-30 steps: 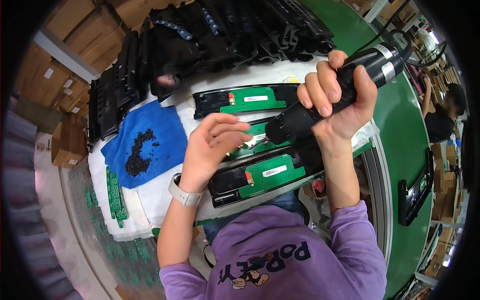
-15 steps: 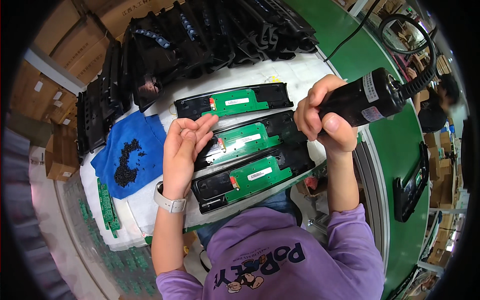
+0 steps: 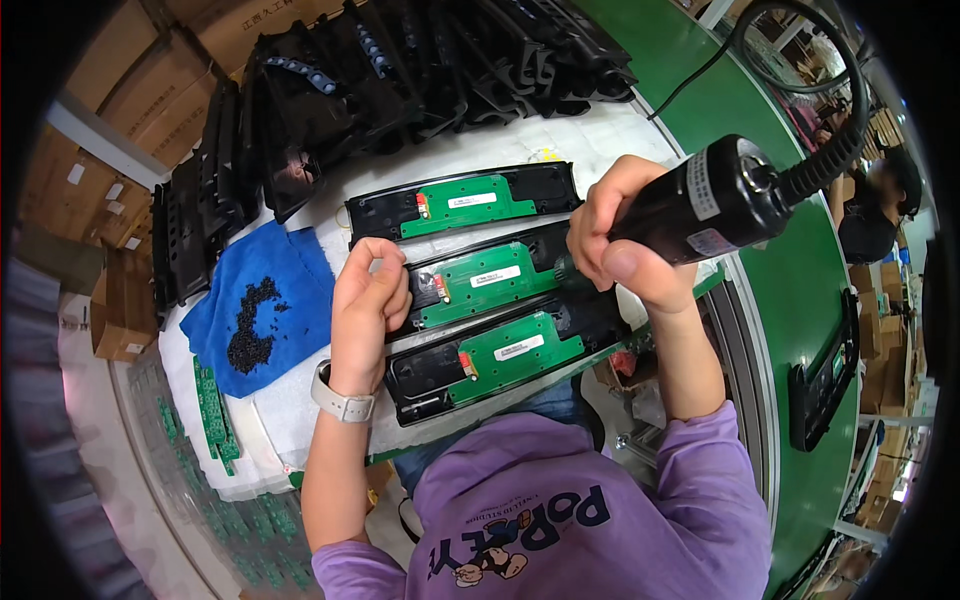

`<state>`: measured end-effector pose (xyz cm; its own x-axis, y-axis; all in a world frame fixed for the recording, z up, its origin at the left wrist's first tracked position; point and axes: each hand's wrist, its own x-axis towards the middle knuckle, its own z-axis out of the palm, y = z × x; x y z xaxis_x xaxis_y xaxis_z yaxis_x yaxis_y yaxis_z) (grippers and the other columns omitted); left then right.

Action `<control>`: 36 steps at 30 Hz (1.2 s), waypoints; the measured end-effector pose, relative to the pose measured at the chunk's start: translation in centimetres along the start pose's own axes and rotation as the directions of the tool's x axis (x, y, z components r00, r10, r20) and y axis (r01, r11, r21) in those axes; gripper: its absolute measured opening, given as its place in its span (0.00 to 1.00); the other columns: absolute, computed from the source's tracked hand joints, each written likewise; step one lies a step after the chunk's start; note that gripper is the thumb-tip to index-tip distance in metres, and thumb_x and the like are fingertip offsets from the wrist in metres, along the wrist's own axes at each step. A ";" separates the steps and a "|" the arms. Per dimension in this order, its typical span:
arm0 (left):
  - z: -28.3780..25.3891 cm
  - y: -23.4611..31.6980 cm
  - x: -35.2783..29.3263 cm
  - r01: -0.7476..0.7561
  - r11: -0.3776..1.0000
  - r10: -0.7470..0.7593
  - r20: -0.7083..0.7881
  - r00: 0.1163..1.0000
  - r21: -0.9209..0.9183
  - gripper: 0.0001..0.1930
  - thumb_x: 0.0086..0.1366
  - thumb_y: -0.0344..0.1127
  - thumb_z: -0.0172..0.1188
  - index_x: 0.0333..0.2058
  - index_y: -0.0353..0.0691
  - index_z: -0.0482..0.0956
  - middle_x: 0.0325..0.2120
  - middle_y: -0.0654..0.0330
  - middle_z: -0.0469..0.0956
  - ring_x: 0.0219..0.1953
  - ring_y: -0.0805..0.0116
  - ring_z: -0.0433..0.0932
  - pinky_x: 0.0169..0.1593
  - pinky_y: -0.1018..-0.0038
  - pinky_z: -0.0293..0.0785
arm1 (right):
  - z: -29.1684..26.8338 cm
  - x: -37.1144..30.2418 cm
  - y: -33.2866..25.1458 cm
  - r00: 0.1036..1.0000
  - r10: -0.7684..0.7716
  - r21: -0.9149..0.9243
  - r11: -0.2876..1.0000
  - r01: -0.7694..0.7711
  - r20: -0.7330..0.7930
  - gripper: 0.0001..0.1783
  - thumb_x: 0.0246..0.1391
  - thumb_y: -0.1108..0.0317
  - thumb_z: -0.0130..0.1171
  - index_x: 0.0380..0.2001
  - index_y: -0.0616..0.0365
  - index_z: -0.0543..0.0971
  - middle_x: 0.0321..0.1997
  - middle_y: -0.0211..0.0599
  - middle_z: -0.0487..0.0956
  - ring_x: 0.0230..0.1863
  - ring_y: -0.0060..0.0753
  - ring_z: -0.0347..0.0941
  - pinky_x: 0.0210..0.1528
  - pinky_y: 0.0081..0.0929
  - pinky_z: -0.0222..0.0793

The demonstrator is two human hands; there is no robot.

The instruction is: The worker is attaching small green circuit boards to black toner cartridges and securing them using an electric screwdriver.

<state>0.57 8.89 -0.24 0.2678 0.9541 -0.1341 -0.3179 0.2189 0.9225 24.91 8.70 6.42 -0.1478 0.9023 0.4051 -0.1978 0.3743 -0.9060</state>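
Observation:
My right hand [image 3: 632, 235] is wrapped round a corded black electric screwdriver [image 3: 705, 205]. Its front end points down toward the right end of the middle black panel [image 3: 548, 245]; the tip cannot be made out. Curled fingers close my left hand [image 3: 370, 300] at that panel's left end, hiding whatever is in them. The middle panel carries a green circuit board [image 3: 465, 300] with a white label and a small red part. Similar boards lie in the far panel [image 3: 552, 190] and the near panel [image 3: 425, 385]. Small black screws [image 3: 250, 345] lie heaped on a blue cloth [image 3: 300, 290] left of my left hand.
Stacked black plastic housings [image 3: 330, 110] line the back of the white-covered table. Green circuit boards [image 3: 212, 415] lie at its left edge. A green conveyor surface [image 3: 800, 330] runs along the right, with another black panel [image 3: 825, 375] on it. The screwdriver's cord [image 3: 855, 120] loops at upper right.
My left hand's fingers have curled in from a spread, palm-up pose. My right hand has moved the screwdriver slightly left and down toward the middle panel.

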 end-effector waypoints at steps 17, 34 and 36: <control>0.7 0.0 -0.2 -0.198 0.972 0.211 -0.094 0.973 0.125 0.06 0.64 0.31 0.50 0.36 0.35 0.67 0.16 0.66 0.68 0.17 0.80 0.66 0.22 0.86 0.61 | 1.0 0.2 -0.7 0.977 -0.176 0.361 0.925 0.121 0.123 0.16 0.41 0.69 0.59 0.32 0.66 0.68 0.18 0.31 0.67 0.17 0.19 0.63 0.20 0.15 0.59; 1.9 0.8 -1.5 -0.164 0.965 0.148 0.090 0.985 0.206 0.03 0.54 0.21 0.58 0.28 0.30 0.74 0.22 0.60 0.76 0.25 0.75 0.76 0.30 0.83 0.72 | 2.9 2.1 0.2 0.921 -0.377 0.657 0.719 0.227 0.095 0.24 0.54 0.49 0.47 0.44 0.59 0.68 0.20 0.27 0.68 0.17 0.22 0.63 0.30 0.27 0.62; 1.9 0.7 -1.5 -0.158 0.963 0.142 0.086 0.986 0.217 0.02 0.54 0.21 0.58 0.28 0.30 0.74 0.23 0.60 0.76 0.25 0.75 0.76 0.30 0.83 0.72 | 3.0 2.0 0.2 0.924 -0.369 0.645 0.732 0.221 0.102 0.24 0.54 0.50 0.47 0.44 0.59 0.68 0.20 0.27 0.68 0.17 0.22 0.63 0.30 0.27 0.61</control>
<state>1.66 7.23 1.29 0.2972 0.9543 0.0304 -0.1515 0.0157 0.9883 21.67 9.91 7.39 -0.1623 0.6739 0.7208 -0.8021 0.3353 -0.4941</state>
